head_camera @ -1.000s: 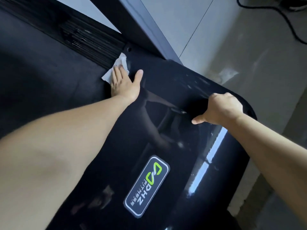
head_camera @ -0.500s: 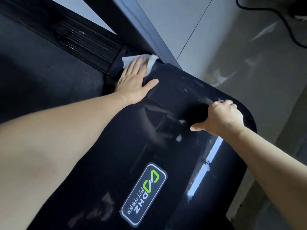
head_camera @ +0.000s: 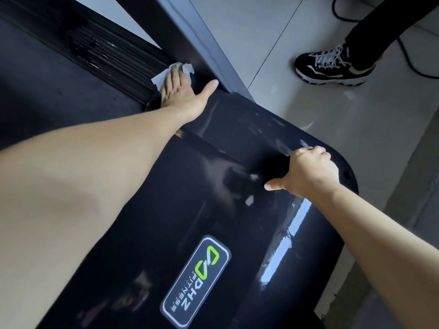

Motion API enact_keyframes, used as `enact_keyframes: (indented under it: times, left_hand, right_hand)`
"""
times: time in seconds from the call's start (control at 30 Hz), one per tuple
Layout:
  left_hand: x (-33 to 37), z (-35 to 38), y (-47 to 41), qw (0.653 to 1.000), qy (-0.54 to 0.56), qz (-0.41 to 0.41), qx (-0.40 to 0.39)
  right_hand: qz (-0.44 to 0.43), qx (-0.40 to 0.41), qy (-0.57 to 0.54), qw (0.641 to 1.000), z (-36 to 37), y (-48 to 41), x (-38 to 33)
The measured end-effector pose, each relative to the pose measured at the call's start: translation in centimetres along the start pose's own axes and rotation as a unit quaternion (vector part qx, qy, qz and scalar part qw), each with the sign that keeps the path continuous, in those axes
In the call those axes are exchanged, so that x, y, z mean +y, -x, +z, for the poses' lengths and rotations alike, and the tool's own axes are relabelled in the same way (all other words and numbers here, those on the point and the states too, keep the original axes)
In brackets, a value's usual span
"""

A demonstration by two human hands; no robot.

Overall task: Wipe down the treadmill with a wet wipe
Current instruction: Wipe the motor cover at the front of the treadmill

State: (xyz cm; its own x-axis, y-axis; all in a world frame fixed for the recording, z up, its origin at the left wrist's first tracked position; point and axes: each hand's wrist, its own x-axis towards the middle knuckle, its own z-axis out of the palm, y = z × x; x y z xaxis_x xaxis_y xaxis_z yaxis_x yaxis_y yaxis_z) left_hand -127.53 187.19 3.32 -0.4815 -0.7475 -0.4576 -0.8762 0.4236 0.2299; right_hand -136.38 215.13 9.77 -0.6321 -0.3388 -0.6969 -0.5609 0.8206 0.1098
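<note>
The left hand [head_camera: 181, 93] lies flat in a narrow corner. The grey upright [head_camera: 190, 32] stands just beside its thumb and closes the way to the right, and the ribbed rail [head_camera: 107, 51] runs along its other side. The right hand [head_camera: 311, 173] leans with curled fingers near the round corner of the hood [head_camera: 213, 186]. Between the two hands the glossy surface lies open and wide. Past the edge of the hood the floor [head_camera: 308, 103] is free, except for a shoe [head_camera: 332, 65] and a cable [head_camera: 333, 7] farther off.
</note>
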Motion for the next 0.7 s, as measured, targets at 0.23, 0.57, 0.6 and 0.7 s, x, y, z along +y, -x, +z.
enact_keyframes:
  times: [0.23, 0.57, 0.6, 0.7]
  left_hand:
    - [1.3, 2.9, 5.5, 0.963, -0.123, 0.238, -0.014]
    - [-6.0, -0.9, 1.1, 0.999, 0.016, -0.034, -0.039]
    - [-6.1, -0.2, 2.0, 0.997, 0.044, -0.049, -0.035]
    - [-6.5, 2.7, 6.7, 0.999, 0.035, -0.034, -0.007]
  right_hand:
    - [0.01, -0.014, 0.004, 1.0, -0.1, 0.1, -0.1]
    - [0.004, -0.015, -0.006, 1.0, -0.5, -0.1, -0.4]
    - [0.005, -0.013, -0.007, 1.0, -0.5, -0.1, -0.2]
    - [0.008, 0.002, -0.008, 1.0, -0.1, 0.0, 0.3]
